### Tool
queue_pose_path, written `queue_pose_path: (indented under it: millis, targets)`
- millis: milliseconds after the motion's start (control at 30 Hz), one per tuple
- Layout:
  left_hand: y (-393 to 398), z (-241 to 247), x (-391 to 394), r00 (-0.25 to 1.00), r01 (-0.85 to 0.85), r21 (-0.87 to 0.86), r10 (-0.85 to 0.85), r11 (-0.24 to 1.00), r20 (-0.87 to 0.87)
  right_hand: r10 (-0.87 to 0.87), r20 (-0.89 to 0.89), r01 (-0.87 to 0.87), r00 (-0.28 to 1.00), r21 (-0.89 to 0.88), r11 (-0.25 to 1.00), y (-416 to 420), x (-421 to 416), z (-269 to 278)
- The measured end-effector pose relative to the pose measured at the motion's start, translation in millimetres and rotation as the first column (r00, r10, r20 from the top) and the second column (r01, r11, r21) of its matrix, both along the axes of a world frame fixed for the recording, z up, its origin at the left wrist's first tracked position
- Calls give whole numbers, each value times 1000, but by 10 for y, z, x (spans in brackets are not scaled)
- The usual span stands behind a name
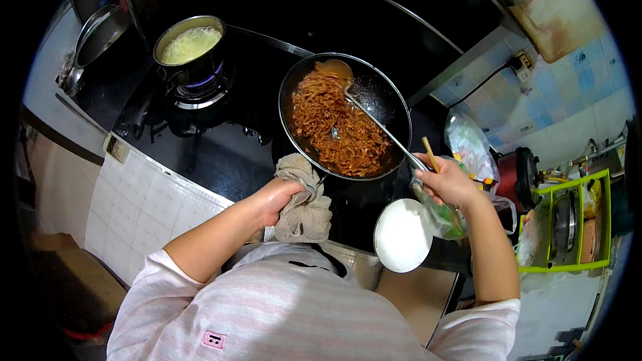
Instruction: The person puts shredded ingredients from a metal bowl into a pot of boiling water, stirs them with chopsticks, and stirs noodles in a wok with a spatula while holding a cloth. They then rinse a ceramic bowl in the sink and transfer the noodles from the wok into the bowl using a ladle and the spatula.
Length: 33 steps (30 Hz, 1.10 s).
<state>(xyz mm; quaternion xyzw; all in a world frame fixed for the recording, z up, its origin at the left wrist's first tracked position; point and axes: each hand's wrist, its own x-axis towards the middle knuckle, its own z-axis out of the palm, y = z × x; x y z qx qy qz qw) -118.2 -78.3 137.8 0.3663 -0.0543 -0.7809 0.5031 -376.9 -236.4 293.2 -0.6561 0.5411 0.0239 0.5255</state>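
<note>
A dark wok (385,95) with a pale rim holds a heap of reddish-brown shredded food (341,135). My left hand (281,200) grips a beige cloth (303,215) bunched at the wok's near edge; any handle beneath it is mostly hidden. Between the fingers of my right hand (446,180) is the long shaft of a metal ladle (373,119), its sauce-coated head resting in the food at the far left of the wok. A wooden stick (430,150), perhaps a chopstick, also sticks up out of that hand. Just below it sits a white plate (404,235).
At the left, a pot of pale noodles (193,42) stands over a lit burner (198,85). Plastic bags (469,140) and a dark red cooker (516,175) crowd the right side, beside a green rack (567,265). Pans (100,35) lean at the far left.
</note>
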Motion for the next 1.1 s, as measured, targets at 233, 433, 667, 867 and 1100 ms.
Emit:
queue_pose_path:
  millis: [233, 433, 667, 867, 1100]
  targets:
    - [55, 14, 6, 999, -42, -12, 42, 999, -7, 183, -819, -839, 543, -522, 151, 638, -336, 767]
    - [26, 25, 4, 984, -48, -20, 50, 999, 170, 43, -839, -822, 542, -519, 234, 942, -634, 1371]
    - [-37, 3, 30, 984, -2, -24, 6, 1000, 176, 77, -859, -830, 506, -461, 315, 842, -379, 793]
    - [-9, -81, 78, 982, 20, -30, -13, 999, 190, 8, -684, -588, 729, -620, 520, 559, -335, 528]
    - [-46, -45, 50, 978, 48, -57, -35, 997, 207, -63, -287, 26, 956, -133, 991, -124, -95, 191]
